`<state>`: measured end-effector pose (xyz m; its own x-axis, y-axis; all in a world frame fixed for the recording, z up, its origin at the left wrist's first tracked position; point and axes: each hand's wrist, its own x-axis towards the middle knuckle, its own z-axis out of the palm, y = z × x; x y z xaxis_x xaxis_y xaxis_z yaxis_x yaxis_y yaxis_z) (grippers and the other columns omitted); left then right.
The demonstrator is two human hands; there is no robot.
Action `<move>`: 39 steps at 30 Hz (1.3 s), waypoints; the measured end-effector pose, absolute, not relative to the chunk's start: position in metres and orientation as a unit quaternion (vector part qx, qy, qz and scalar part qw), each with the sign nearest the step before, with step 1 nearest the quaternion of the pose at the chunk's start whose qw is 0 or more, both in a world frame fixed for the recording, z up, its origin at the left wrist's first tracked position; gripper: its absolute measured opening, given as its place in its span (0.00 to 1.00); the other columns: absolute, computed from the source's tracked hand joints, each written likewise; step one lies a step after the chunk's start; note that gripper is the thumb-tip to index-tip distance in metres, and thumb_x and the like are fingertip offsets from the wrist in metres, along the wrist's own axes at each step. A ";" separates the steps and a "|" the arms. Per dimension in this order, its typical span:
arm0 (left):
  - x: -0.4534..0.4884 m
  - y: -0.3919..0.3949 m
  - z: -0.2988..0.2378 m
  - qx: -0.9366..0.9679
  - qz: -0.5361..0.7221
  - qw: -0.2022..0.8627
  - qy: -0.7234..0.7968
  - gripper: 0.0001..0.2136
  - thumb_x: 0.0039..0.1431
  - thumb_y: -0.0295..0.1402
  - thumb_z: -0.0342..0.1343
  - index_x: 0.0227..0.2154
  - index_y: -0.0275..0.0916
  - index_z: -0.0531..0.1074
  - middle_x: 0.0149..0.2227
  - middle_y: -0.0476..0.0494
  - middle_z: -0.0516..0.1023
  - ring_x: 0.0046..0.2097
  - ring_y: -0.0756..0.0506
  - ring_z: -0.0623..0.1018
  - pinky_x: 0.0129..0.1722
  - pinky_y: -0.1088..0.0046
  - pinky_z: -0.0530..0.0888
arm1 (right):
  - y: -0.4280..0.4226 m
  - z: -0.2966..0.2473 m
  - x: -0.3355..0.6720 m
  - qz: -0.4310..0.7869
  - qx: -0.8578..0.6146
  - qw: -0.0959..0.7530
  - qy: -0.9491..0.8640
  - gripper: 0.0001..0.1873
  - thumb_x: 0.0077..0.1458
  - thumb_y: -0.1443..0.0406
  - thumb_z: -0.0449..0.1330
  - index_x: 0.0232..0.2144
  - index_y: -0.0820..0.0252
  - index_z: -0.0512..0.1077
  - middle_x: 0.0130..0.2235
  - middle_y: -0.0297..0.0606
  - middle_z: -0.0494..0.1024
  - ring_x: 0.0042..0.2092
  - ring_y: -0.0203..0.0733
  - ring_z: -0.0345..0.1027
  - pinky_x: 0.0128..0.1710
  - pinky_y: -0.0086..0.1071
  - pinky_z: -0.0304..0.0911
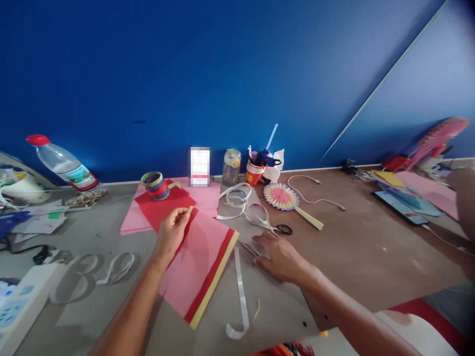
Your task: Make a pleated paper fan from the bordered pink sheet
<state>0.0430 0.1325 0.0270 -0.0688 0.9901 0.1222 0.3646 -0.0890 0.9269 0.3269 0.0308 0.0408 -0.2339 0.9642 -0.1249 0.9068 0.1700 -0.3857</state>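
Note:
My left hand (173, 231) pinches the upper corner of a pink paper sheet (200, 252) edged with red and yellow bands. That sheet lies slantwise on the desk. With fingers spread, my right hand (279, 253) rests over the near end of a slim tool (248, 248), whose kind I cannot make out. Scissors (284, 229) with a black handle lie just beyond these fingers. Between my arms is a strip of white tape (242, 291), curled at its lower end. A pleated paper fan (281, 197) with a yellow handle lies beyond my right hand.
Rolls of tape (237, 197) and a red cup of tools (254, 170) stand toward the blue wall. Left are a tilted bottle (69, 165) and a power strip (27, 296). Another person's arm (466, 202) shows at right, near a tablet (400, 207).

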 end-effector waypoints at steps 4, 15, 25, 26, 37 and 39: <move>0.041 0.134 0.024 0.580 0.453 0.353 0.578 0.17 0.52 0.49 0.56 0.34 0.39 0.73 0.29 0.48 0.76 0.32 0.48 0.74 0.32 0.75 0.69 | 0.023 0.032 0.319 0.161 -0.616 -0.001 -0.771 0.20 0.52 0.70 0.54 0.49 0.62 0.69 0.43 0.46 0.76 0.43 0.47 0.70 0.42 0.34 0.60; 0.041 0.136 0.022 0.565 0.467 0.362 0.576 0.15 0.51 0.47 0.57 0.33 0.39 0.73 0.28 0.49 0.75 0.31 0.49 0.73 0.31 0.76 0.68 | 0.100 0.048 0.375 0.026 -0.705 0.076 -0.704 0.19 0.56 0.69 0.52 0.50 0.67 0.68 0.48 0.53 0.72 0.46 0.51 0.68 0.45 0.37 0.57; 0.041 0.138 0.014 0.543 0.503 0.352 0.574 0.13 0.52 0.44 0.57 0.31 0.38 0.71 0.27 0.51 0.71 0.29 0.50 0.69 0.30 0.76 0.65 | 0.074 0.019 0.277 0.448 -0.517 0.384 -0.620 0.15 0.51 0.55 0.59 0.30 0.62 0.73 0.28 0.36 0.74 0.30 0.39 0.67 0.29 0.30 0.62; 0.042 0.139 0.015 0.539 0.512 0.349 0.571 0.13 0.52 0.43 0.57 0.31 0.38 0.71 0.27 0.52 0.71 0.29 0.51 0.69 0.29 0.76 0.65 | 0.079 0.019 0.271 0.439 -0.525 0.412 -0.602 0.14 0.51 0.56 0.57 0.27 0.62 0.72 0.25 0.34 0.72 0.28 0.38 0.65 0.28 0.30 0.61; 0.019 0.139 0.110 0.487 0.684 0.345 0.418 0.12 0.52 0.40 0.61 0.35 0.39 0.71 0.32 0.50 0.75 0.32 0.51 0.74 0.34 0.74 0.71 | 0.100 0.118 0.291 0.134 -0.475 0.576 -0.652 0.25 0.54 0.66 0.57 0.55 0.56 0.62 0.46 0.41 0.70 0.38 0.40 0.66 0.40 0.37 0.65; 0.009 0.134 0.127 0.473 0.730 0.331 0.366 0.10 0.50 0.34 0.63 0.34 0.37 0.71 0.32 0.49 0.75 0.34 0.50 0.75 0.38 0.72 0.72 | 0.064 0.103 0.293 0.078 -0.433 0.512 -0.738 0.20 0.56 0.67 0.55 0.52 0.55 0.65 0.45 0.42 0.72 0.45 0.45 0.67 0.47 0.42 0.64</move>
